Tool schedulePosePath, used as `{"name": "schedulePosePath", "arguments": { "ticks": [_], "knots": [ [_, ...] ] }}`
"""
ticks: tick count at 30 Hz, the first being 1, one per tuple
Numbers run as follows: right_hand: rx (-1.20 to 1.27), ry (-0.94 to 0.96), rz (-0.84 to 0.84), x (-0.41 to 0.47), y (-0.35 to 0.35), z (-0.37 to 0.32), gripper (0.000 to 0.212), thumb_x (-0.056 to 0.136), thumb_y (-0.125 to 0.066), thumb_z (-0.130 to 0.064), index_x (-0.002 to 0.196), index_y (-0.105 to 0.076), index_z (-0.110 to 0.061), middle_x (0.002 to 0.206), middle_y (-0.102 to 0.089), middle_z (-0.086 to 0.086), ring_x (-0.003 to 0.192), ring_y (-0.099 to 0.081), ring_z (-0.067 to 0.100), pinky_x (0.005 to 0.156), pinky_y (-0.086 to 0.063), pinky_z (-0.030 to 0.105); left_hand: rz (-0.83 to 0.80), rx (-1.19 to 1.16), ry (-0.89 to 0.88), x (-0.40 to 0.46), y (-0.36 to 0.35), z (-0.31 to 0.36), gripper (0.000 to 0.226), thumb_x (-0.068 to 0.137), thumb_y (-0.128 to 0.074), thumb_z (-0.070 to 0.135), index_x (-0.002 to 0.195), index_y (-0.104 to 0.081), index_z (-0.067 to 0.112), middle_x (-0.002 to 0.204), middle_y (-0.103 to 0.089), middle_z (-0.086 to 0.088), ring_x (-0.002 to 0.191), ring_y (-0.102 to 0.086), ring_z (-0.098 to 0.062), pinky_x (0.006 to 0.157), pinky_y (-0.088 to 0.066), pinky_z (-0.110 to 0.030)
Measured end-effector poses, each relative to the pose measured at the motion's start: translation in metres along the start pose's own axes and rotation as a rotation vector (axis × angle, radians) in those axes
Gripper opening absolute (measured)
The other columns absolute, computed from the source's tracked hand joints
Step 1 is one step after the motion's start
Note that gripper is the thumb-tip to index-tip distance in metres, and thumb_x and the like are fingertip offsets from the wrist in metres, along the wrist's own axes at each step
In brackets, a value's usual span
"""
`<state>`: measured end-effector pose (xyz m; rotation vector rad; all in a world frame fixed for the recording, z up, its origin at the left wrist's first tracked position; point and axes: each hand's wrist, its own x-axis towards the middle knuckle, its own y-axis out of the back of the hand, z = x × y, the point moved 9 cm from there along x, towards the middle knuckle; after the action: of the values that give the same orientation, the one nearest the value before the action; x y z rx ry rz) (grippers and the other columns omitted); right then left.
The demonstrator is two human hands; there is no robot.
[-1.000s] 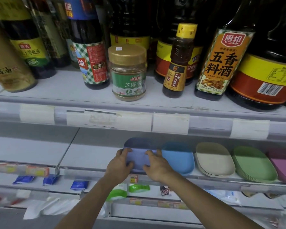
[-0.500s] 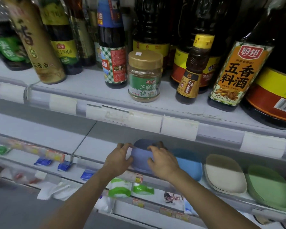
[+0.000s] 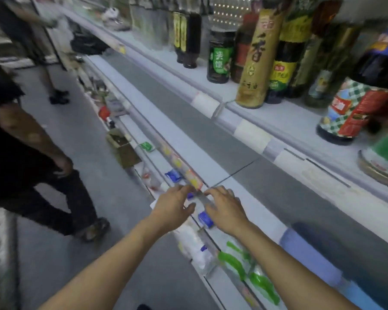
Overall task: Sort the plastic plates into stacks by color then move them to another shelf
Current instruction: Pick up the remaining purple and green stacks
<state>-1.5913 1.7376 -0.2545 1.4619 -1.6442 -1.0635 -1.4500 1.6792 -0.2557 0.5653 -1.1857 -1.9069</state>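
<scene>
We see the periwinkle plate stack (image 3: 309, 258) lying on the middle shelf (image 3: 244, 189), at its front edge, right of both hands and touched by neither. Beside it a light blue plate (image 3: 358, 295) shows, blurred. Our left hand (image 3: 174, 205) and right hand (image 3: 225, 209) hover over the shelf's front rail, fingers (image 3: 217, 191) loosely spread, holding nothing. Sauce bottles (image 3: 258, 59) stand on the shelf above.

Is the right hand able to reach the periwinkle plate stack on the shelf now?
Probably yes. The right hand is empty and open above the shelf edge, and the periwinkle plate stack lies beside its forearm with nothing between them; it must pull back.
</scene>
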Motion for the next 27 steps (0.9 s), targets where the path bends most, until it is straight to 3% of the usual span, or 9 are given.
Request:
{"name": "schedulePosePath", "arguments": {
  "ticks": [4, 7, 16, 20, 27],
  "knots": [
    [0.034, 0.200, -0.038, 0.050, -0.031, -0.101, 0.032, 0.097, -0.055, -0.036, 0.129, -0.058, -0.032, 0.136, -0.052, -0.009, 0.130, -0.044, 0.021, 0.104, -0.036, 0.036, 0.097, 0.040, 0.133, -0.030, 0.055, -0.082, 0.040, 0.092, -0.059, 0.040, 0.131, -0.055, 0.033, 0.134, -0.058, 0.005, 0.122, -0.055, -0.022, 0.094, -0.047, -0.038],
    [0.035, 0.332, -0.053, 0.082, -0.045, -0.183, 0.027, 0.098, -0.054, -0.038, 0.124, -0.060, -0.033, 0.129, -0.055, -0.008, 0.124, -0.049, 0.022, 0.104, -0.040, 0.042, 0.167, 0.074, 0.227, -0.050, 0.102, -0.137, 0.040, 0.092, -0.055, 0.045, 0.131, -0.052, 0.038, 0.131, -0.057, 0.008, 0.121, -0.054, -0.020, 0.095, -0.047, -0.042],
    [0.074, 0.678, -0.062, 0.174, -0.078, -0.428, 0.023, 0.098, -0.052, -0.043, 0.118, -0.062, -0.035, 0.122, -0.056, -0.011, 0.118, -0.051, 0.017, 0.100, -0.044, 0.043, 0.362, 0.193, 0.461, -0.121, 0.270, -0.306, 0.042, 0.090, -0.049, 0.052, 0.130, -0.049, 0.039, 0.122, -0.056, 0.009, 0.115, -0.055, -0.019, 0.093, -0.048, -0.043],
    [0.103, 0.813, -0.113, 0.194, -0.104, -0.542, 0.021, 0.099, -0.053, -0.039, 0.116, -0.063, -0.033, 0.123, -0.056, -0.009, 0.119, -0.050, 0.019, 0.100, -0.041, 0.042, 0.453, 0.220, 0.577, -0.175, 0.343, -0.371, 0.051, 0.081, -0.038, 0.058, 0.124, -0.053, 0.036, 0.120, -0.060, 0.007, 0.117, -0.056, -0.018, 0.096, -0.048, -0.042],
    [0.107, 1.102, -0.197, 0.210, -0.142, -0.725, 0.020, 0.100, -0.054, -0.037, 0.116, -0.064, -0.033, 0.122, -0.055, -0.008, 0.116, -0.049, 0.019, 0.100, -0.040, 0.043, 0.543, 0.332, 0.858, -0.273, 0.449, -0.467, 0.046, 0.083, -0.039, 0.057, 0.124, -0.053, 0.040, 0.122, -0.059, 0.007, 0.114, -0.057, -0.019, 0.093, -0.051, -0.045]
  ]
}}
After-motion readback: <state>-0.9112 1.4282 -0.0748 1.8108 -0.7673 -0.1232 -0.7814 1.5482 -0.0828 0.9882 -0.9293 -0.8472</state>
